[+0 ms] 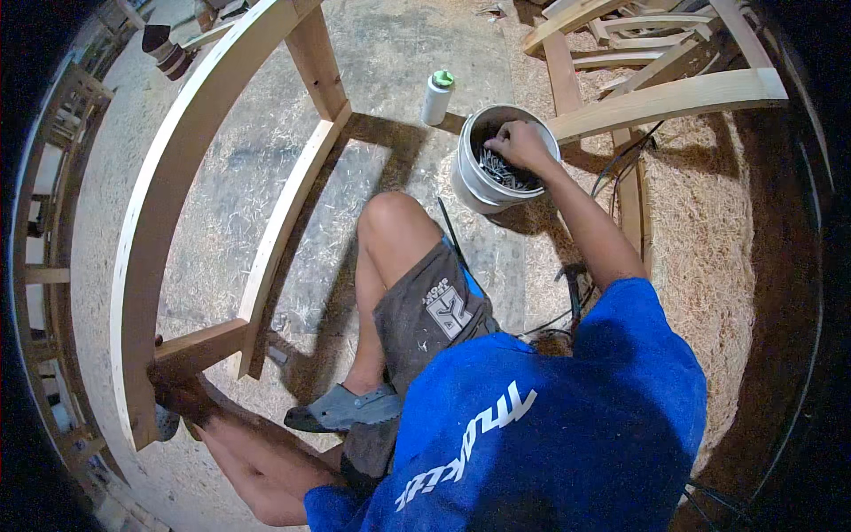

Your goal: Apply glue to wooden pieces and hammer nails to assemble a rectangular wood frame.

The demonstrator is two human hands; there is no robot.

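Observation:
My right hand (521, 144) reaches into a white plastic bucket (472, 182), its fingers curled together above a heap of loose metal nails (503, 168). Anything between those fingertips is too small or hidden to make out. At the lower left, my left hand (182, 395) is in deep shadow, wrapped around the lower end of a wooden frame where its crosspiece (204, 350) meets a curved rail (146, 230). A fingertip appears to show above the crosspiece; the other fingers are mostly hidden. The frame stands on the floor, left of my bent knee.
A white bottle with a green cap (437, 97) stands beside the bucket. More curved wooden pieces (674, 102) lie at the far right, with black cables (576, 301) below them. Shavings (700, 266) litter the floor. Another wooden structure (44, 275) lines the left edge.

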